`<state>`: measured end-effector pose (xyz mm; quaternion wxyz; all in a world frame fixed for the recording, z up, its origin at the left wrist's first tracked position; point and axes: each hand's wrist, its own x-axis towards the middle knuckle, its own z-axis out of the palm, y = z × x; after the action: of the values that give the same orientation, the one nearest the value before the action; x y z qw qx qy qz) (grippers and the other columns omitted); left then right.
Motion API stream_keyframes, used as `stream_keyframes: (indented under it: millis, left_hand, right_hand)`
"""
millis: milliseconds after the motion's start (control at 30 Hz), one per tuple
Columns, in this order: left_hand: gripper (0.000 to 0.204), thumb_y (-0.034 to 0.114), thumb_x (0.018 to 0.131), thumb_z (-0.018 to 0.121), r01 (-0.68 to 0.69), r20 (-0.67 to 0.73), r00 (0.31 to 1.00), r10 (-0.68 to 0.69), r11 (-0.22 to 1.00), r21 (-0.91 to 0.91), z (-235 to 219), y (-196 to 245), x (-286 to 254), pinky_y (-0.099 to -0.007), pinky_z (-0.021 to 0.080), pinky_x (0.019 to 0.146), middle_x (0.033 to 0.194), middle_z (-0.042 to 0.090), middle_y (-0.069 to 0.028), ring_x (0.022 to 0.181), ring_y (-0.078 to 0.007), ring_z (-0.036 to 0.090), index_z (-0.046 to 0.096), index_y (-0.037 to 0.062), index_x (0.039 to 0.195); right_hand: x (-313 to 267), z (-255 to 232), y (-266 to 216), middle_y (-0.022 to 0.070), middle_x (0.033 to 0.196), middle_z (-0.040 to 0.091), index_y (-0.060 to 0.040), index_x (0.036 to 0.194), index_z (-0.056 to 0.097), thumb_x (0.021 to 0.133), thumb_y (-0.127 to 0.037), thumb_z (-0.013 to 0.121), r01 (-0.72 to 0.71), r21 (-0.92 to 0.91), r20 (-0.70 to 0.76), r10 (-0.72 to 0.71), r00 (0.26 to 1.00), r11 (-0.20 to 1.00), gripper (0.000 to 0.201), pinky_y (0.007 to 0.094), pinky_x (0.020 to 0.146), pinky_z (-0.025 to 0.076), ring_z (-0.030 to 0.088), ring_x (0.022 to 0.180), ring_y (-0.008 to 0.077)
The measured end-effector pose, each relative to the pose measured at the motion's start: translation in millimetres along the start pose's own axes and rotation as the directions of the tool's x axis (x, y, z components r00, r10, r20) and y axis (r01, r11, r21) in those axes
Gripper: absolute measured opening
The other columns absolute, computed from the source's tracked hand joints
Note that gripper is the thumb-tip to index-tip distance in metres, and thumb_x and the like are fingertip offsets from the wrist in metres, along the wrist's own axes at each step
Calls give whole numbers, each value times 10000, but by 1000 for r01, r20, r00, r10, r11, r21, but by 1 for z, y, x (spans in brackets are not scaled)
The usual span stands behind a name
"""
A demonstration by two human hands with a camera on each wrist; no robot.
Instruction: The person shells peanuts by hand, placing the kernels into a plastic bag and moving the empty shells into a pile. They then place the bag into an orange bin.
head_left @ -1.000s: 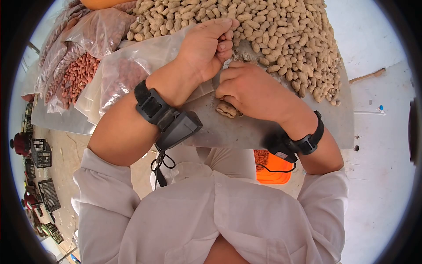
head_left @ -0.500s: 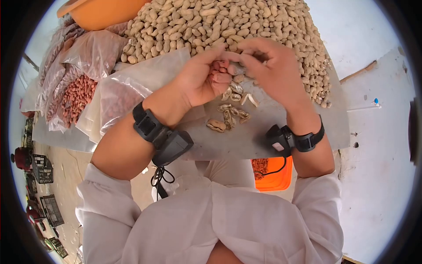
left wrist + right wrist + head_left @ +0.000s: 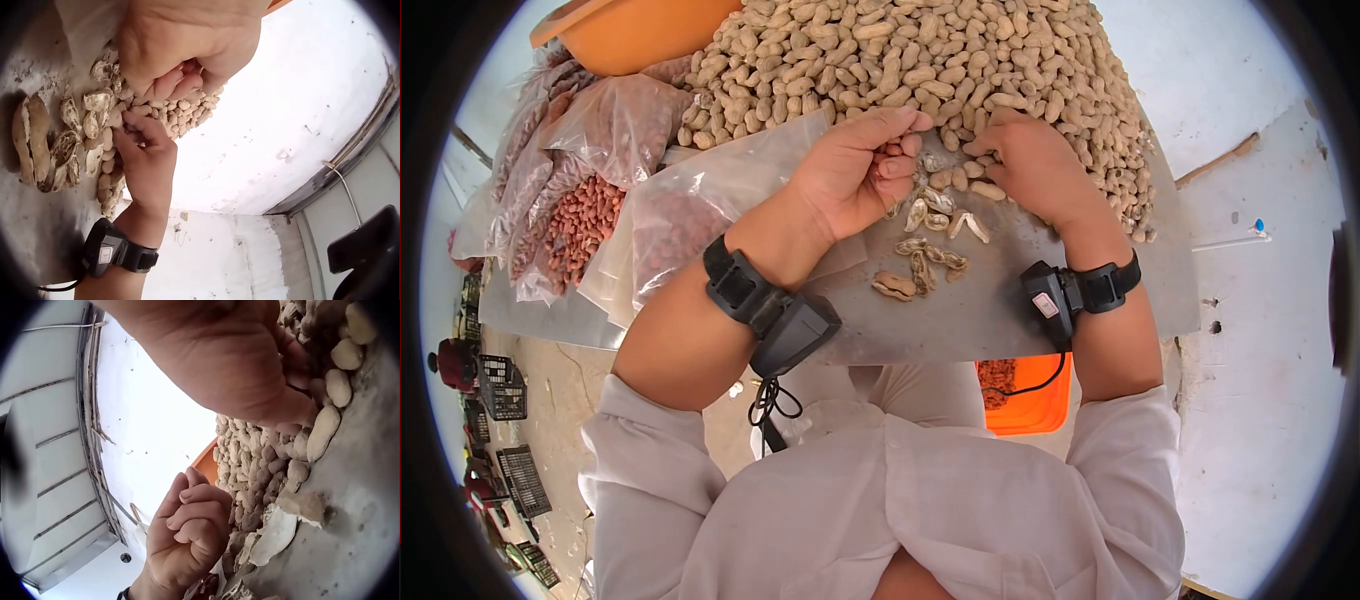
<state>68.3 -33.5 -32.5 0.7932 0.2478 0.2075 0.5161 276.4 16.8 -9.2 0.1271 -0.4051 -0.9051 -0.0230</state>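
Observation:
My left hand is raised over the worktop, its fingers curled round a few reddish peanut kernels. The thumb and forefinger come together at the top. My right hand reaches down at the near edge of the heap of unshelled peanuts. Its bent thumb and fingers touch peanuts there, with a pale peanut beside the thumb; I cannot tell whether one is pinched. Between the hands and nearer the body lie split peanut shells. One large shell shows close up in the left wrist view.
Clear plastic bags and loose red kernels lie at the left of the metal worktop. An orange basin stands behind them. Below the worktop's front edge is an orange tub. A white wall rises at right.
The right hand first worked close to the left, then moved right and down to the peanut heap. Split shells came into view between them. The left hand stays curled, slightly lower in view.

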Motion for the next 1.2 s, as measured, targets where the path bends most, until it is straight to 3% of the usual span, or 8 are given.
stream_keyframes:
  millis: [200, 300, 400, 500, 600, 700, 900, 1200]
  left_hand:
    - [165, 151, 883, 539, -13, -1, 1000, 13, 999, 29, -3, -1, 1, -147, 301, 422, 712, 495, 2, 530, -36, 372, 574, -2, 935]
    - [162, 142, 882, 538, -18, -12, 1000, 19, 999, 42, -2, -1, 1, -145, 303, 426, 718, 499, 3, 533, -36, 376, 575, -5, 940]
    - [149, 127, 884, 533, -49, -32, 998, 52, 994, 94, 0, -3, 1, -145, 303, 426, 724, 506, 1, 534, -36, 381, 578, -5, 936]
    - [133, 123, 885, 536, -89, -36, 995, 96, 985, 149, 6, -5, 0, -148, 305, 425, 721, 512, -1, 532, -37, 383, 584, 6, 924]
    - [119, 128, 877, 556, -114, -29, 992, 121, 978, 177, 8, -8, -2, -151, 309, 426, 710, 518, 1, 526, -38, 383, 591, 20, 915]
    - [140, 131, 847, 604, -161, -22, 986, 167, 970, 180, 8, -9, -2, -166, 307, 430, 690, 513, 11, 514, -47, 387, 602, 12, 922]
    - [129, 82, 807, 646, -290, -47, 947, 317, 911, 292, 5, -12, 2, -184, 316, 437, 703, 554, 0, 517, -53, 418, 608, 18, 912]
    - [154, 63, 813, 631, -350, -18, 922, 387, 852, 388, 12, -17, -1, -169, 293, 435, 714, 559, 13, 513, -46, 413, 612, 27, 961]
  right_hand:
    - [-1, 0, -1, 116, 856, 562, -35, 826, 620, 659, -13, 599, 25, -45, -31, -26, 999, 999, 170, 373, 699, 453, 562, 801, 307]
    - [-5, -16, -9, 126, 817, 567, -25, 798, 599, 662, -6, 585, -53, 46, -45, 55, 997, 998, 138, 335, 640, 453, 567, 716, 287]
    - [-4, -28, -15, 117, 729, 576, -10, 805, 601, 686, -36, 586, 47, 295, -142, -5, 990, 954, 123, 319, 570, 451, 564, 613, 228]
    - [0, -28, -24, 64, 730, 583, -8, 869, 625, 705, -12, 591, 120, 719, -188, 25, 982, 684, 168, 253, 565, 445, 552, 622, 123]
    - [8, -26, -35, 37, 789, 609, -8, 936, 633, 735, -10, 600, 146, 838, -174, 3, 985, 526, 203, 222, 598, 455, 559, 700, 73]
    - [14, -7, -37, 42, 844, 622, 1, 959, 628, 755, -18, 607, 155, 919, -233, 181, 956, 363, 206, 220, 650, 477, 577, 742, 93]
    - [8, 10, -39, 56, 883, 629, 23, 1012, 614, 804, -72, 617, 73, 996, -56, 270, 961, -52, 229, 224, 711, 498, 587, 782, 99]
    - [3, 11, -34, 65, 871, 637, 29, 1030, 606, 810, -122, 638, 67, 997, -59, 204, 977, -33, 269, 215, 653, 498, 593, 703, 101]
